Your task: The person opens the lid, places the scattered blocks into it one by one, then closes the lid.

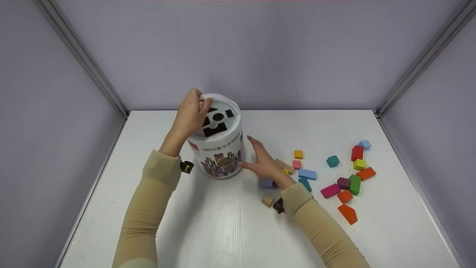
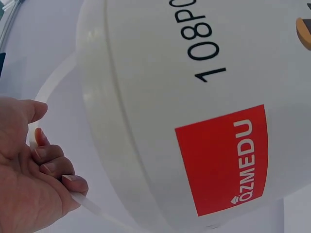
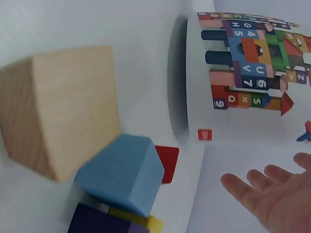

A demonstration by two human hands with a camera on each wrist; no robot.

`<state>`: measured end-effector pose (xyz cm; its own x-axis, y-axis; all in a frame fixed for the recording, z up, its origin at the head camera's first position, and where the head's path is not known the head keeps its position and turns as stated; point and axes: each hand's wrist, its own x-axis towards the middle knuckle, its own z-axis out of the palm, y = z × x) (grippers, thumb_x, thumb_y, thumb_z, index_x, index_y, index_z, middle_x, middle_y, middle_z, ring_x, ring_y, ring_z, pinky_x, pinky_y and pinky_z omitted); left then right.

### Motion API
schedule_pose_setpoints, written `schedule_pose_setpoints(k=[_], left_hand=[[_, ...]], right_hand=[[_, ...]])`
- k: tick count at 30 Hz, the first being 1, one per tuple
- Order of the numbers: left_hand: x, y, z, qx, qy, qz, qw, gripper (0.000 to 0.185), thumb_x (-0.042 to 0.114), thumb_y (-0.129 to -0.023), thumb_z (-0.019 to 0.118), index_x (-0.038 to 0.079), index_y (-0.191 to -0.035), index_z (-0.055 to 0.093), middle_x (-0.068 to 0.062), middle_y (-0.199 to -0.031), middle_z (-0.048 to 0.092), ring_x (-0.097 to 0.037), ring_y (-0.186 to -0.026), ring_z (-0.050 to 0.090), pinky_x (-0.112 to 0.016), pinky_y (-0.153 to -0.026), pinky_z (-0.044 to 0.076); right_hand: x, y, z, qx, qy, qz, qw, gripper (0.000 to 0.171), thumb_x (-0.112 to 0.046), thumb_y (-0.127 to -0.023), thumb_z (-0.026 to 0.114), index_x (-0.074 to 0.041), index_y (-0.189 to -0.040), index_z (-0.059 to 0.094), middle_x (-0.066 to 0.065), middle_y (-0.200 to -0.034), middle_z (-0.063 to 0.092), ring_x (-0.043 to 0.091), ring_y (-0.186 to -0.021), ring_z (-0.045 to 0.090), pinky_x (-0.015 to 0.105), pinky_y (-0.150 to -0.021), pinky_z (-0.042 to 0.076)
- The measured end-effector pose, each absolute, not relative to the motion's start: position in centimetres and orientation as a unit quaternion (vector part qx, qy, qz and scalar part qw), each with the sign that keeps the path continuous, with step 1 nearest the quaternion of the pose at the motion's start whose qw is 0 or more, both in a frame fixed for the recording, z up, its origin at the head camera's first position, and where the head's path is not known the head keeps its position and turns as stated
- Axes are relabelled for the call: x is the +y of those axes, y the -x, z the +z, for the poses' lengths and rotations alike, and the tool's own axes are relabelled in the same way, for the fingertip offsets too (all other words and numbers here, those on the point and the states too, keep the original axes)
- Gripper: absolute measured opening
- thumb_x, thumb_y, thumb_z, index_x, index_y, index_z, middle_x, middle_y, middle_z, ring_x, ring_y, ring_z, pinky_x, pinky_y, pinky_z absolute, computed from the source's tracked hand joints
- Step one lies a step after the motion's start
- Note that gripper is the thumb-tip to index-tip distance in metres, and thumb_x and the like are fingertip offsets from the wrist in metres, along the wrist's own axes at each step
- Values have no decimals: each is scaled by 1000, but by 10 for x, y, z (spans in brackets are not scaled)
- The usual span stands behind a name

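a white surface (image 1: pixel 223 230) with a faint wood grain, closed in by pale walls at the back and both sides. a white tub (image 1: pixel 220 149) with a shape-cutout lid stands upright on it, left of middle. to the tub's right lie loose wooden blocks: a plain wood block (image 1: pixel 267 201) nearest the front, a light blue block (image 1: pixel 307 174), a small orange cube (image 1: pixel 298 154), a teal block (image 1: pixel 332 161), a magenta block (image 1: pixel 330 190), a green block (image 1: pixel 354 184), a red block (image 1: pixel 357 153), and an orange house-shaped block (image 1: pixel 348 214) toward the front right.
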<state>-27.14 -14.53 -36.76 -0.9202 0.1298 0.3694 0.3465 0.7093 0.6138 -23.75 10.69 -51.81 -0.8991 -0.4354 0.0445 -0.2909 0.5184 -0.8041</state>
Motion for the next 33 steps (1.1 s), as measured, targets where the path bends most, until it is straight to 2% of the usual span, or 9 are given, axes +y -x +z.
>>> schedule_pose_setpoints(k=[4, 8, 13, 18, 23, 28, 31, 33], left_hand=[[-132, 267, -368, -913, 156, -347, 149, 26, 23, -104, 47, -2, -99, 46, -12, -87, 45, -27, -79, 42, -41, -70, 40], [-123, 262, -369, -914, 180, -332, 148, 24, 20, -104, 47, -3, -97, 45, -9, -84, 43, -26, -76, 42, -41, -68, 40], [-120, 259, -370, -915, 199, -318, 145, 24, 20, -104, 49, -5, -104, 48, -12, -87, 48, -27, -76, 45, -41, -67, 42], [-129, 258, -371, -911, 221, -325, 127, 34, 25, -102, 54, -5, -118, 52, -17, -103, 54, -29, -91, 51, -44, -80, 46], [-151, 253, -388, -896, 213, -371, 122, 47, 38, -99, 58, 3, -129, 54, -14, -116, 50, -28, -105, 51, -46, -92, 47], [-175, 248, -430, -869, 167, -442, 146, 60, 47, -103, 42, 4, -145, 43, -19, -136, 42, -32, -127, 41, -52, -107, 36], [-184, 246, -454, -852, 131, -488, 136, 69, 54, -103, 30, 4, -151, 33, -20, -148, 36, -32, -138, 33, -51, -113, 29], [-186, 245, -467, -838, 115, -519, 126, 69, 53, -104, 27, 4, -153, 31, -18, -152, 35, -31, -141, 31, -49, -115, 27]], right_hand=[[105, 234, -521, 861, 202, -461, 77, 103, -38, -84, 78, -9, -158, 12, 16, -161, 15, 31, -146, 17, 48, -118, 19], [105, 231, -524, 851, 196, -481, 78, 107, -41, -83, 79, -10, -158, 8, 14, -161, 14, 31, -145, 19, 48, -117, 23], [105, 229, -525, 835, 184, -512, 82, 108, -41, -83, 79, -10, -158, 7, 12, -162, 14, 33, -144, 22, 52, -113, 30], [107, 233, -521, 821, 179, -537, 78, 106, -40, -84, 78, -8, -158, 7, 12, -161, 14, 37, -144, 23, 56, -111, 32], [112, 240, -509, 796, 197, -570, 55, 96, -34, -90, 73, -10, -158, 10, 11, -161, 15, 37, -143, 23, 59, -109, 33], [114, 250, -496, 773, 223, -592, 40, 66, -24, -104, 50, -9, -157, 14, 13, -160, 19, 34, -144, 25, 51, -112, 34], [113, 259, -487, 764, 211, -608, 41, 55, -24, -108, 37, -8, -157, 18, 14, -159, 23, 31, -143, 28, 46, -112, 35], [112, 263, -477, 757, 201, -619, 46, 51, -23, -109, 33, -5, -155, 24, 16, -157, 27, 30, -142, 30, 46, -111, 37]])
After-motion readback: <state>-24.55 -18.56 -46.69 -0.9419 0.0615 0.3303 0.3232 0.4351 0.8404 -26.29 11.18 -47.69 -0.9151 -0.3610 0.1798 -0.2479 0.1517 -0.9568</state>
